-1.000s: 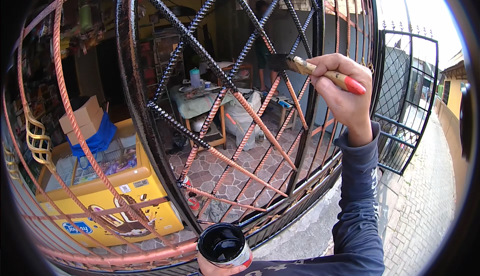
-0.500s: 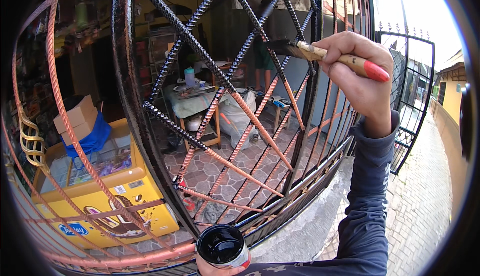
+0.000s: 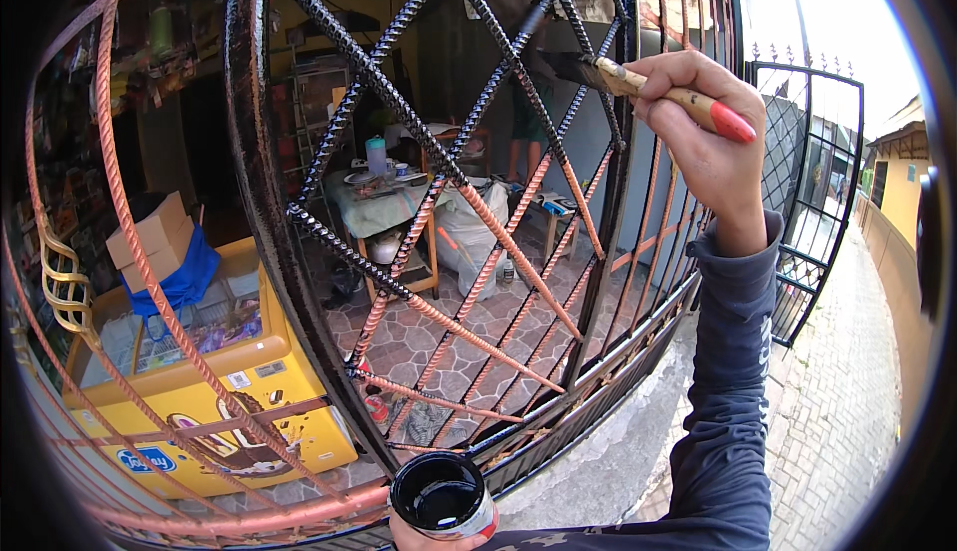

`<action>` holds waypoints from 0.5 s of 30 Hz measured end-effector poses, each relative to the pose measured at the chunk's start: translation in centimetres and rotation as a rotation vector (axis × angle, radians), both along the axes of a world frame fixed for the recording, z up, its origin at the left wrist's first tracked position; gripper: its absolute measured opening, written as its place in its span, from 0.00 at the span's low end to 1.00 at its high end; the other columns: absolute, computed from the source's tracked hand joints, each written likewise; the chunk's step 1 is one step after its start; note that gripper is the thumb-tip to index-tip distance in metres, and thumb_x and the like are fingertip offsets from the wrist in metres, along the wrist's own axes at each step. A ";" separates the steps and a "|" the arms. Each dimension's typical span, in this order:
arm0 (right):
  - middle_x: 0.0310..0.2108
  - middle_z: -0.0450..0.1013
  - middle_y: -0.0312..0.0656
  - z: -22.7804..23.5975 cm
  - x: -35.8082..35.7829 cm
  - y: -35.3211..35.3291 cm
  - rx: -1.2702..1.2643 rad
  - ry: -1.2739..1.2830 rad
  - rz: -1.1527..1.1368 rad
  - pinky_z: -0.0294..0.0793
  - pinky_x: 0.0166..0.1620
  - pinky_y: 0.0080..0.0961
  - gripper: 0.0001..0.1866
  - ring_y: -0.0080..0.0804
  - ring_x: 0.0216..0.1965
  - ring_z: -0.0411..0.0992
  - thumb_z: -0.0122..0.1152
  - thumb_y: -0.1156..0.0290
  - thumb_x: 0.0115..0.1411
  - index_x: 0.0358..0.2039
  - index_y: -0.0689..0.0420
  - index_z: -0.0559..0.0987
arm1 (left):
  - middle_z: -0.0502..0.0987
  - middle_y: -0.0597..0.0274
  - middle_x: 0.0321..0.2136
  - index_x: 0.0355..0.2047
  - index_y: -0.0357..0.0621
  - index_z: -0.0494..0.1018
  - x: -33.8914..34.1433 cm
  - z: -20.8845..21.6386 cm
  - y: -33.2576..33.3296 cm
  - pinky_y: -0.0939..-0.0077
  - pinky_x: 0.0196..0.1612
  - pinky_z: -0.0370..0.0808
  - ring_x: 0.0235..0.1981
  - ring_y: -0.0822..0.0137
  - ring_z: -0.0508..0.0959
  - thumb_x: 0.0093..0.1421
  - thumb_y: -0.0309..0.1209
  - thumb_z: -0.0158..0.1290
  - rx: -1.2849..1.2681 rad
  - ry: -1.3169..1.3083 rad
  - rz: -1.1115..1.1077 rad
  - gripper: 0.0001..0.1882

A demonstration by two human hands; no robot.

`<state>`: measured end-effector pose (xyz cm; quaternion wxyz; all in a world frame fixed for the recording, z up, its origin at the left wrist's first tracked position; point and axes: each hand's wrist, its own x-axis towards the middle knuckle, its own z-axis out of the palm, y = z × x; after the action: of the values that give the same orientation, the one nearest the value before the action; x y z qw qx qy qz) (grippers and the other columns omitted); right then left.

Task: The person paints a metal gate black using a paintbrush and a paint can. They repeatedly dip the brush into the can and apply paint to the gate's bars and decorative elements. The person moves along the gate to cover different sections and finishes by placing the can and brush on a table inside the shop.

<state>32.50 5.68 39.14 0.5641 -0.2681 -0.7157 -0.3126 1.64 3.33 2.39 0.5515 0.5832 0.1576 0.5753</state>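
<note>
My right hand grips a paintbrush by its wooden, red-tipped handle. The dark bristles lie against or just in front of the crossing bars at the upper right of the metal grille; contact is hard to tell. Wet black paint coats the upper bars and the frame, while the lower bars are still reddish-brown. At the bottom centre my left hand holds a small open can of black paint, its fingers partly cut off by the lower edge.
Behind the grille stand a yellow chest freezer with a cardboard box and blue bag on top, a cloth-covered table and a white sack. A person's legs show further in. On the right are a black gate and a paved lane.
My right hand and the brush have moved slightly up and to the left along the bars. The can in my left hand has barely shifted.
</note>
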 end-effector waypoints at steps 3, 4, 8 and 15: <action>0.33 0.83 0.41 -1.0 0.2 0.2 -0.050 -0.013 0.147 0.79 0.38 0.21 0.06 0.24 0.31 0.80 0.61 0.79 0.51 0.30 0.61 0.83 | 0.81 0.54 0.42 0.57 0.30 0.70 0.0 0.4 -0.1 0.66 0.45 0.81 0.39 0.62 0.82 0.40 0.22 0.76 -0.149 -0.057 -0.193 0.43; 0.33 0.83 0.42 -1.4 0.2 0.3 -0.134 -0.025 0.179 0.79 0.38 0.21 0.05 0.23 0.33 0.80 0.62 0.80 0.52 0.30 0.63 0.82 | 0.82 0.54 0.42 0.57 0.30 0.70 0.0 0.6 -0.2 0.66 0.46 0.80 0.40 0.62 0.83 0.40 0.22 0.76 -0.162 -0.053 -0.204 0.43; 0.36 0.83 0.44 -2.8 0.3 1.8 -0.166 0.287 0.261 0.79 0.38 0.21 0.04 0.23 0.34 0.79 0.62 0.81 0.53 0.30 0.64 0.81 | 0.82 0.54 0.45 0.57 0.31 0.71 -0.6 1.0 -0.9 0.65 0.52 0.79 0.44 0.63 0.83 0.40 0.23 0.77 -0.123 0.020 -0.118 0.42; 0.39 0.81 0.48 -3.7 0.8 2.2 -0.125 0.345 0.353 0.82 0.42 0.22 0.05 0.26 0.35 0.79 0.61 0.84 0.54 0.32 0.65 0.81 | 0.82 0.54 0.45 0.58 0.31 0.71 -1.1 0.0 -1.0 0.65 0.52 0.79 0.44 0.62 0.83 0.40 0.23 0.77 -0.097 0.082 -0.017 0.43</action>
<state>33.28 7.89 35.40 0.7063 -0.2225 -0.6624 -0.1138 0.49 2.35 2.41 0.5769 0.5800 0.2028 0.5381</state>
